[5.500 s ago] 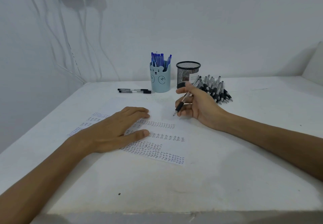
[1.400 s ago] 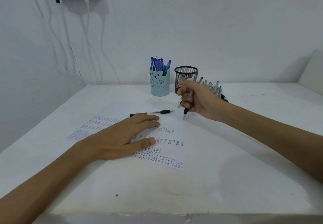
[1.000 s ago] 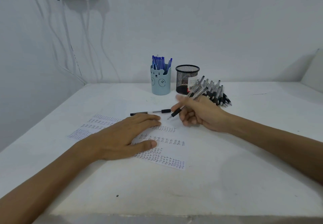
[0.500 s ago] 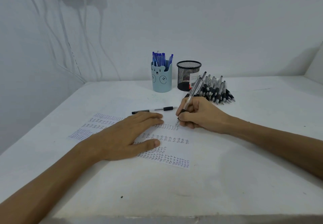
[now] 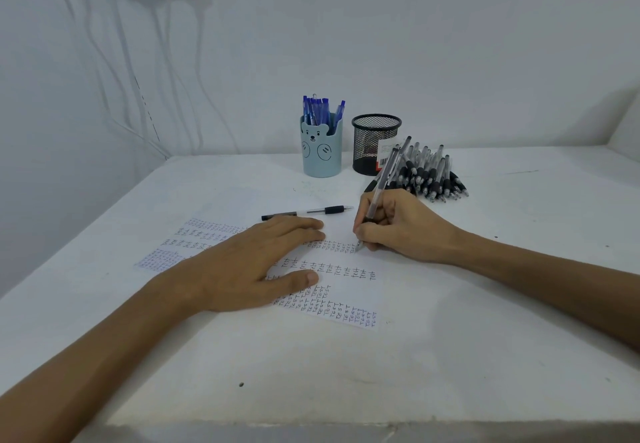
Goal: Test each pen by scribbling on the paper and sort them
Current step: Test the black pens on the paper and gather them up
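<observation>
Left hand (image 5: pixel 249 266) lay flat, fingers straight, pressing on white paper sheet (image 5: pixel 349 292) covered in handwritten rows; loose black-grip clear pen (image 5: pixel 306 211) lay on white table (image 5: pixel 346 373) just beyond those fingertips; pale blue bear-faced cup (image 5: pixel 321 150) held blue pens (image 5: pixel 318 110); black mesh cup (image 5: pixel 372 145) stood beside it; right hand (image 5: pixel 401 228) gripped clear black-grip pen (image 5: pixel 382 183), fingers curled round barrel, tip touching paper at row's end; pile of black-grip pens (image 5: pixel 429 176) lay behind right hand.

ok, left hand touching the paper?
Touching. Head view shows the left hand lying flat on the paper, straight fingers and thumb spread over the written rows.
</observation>
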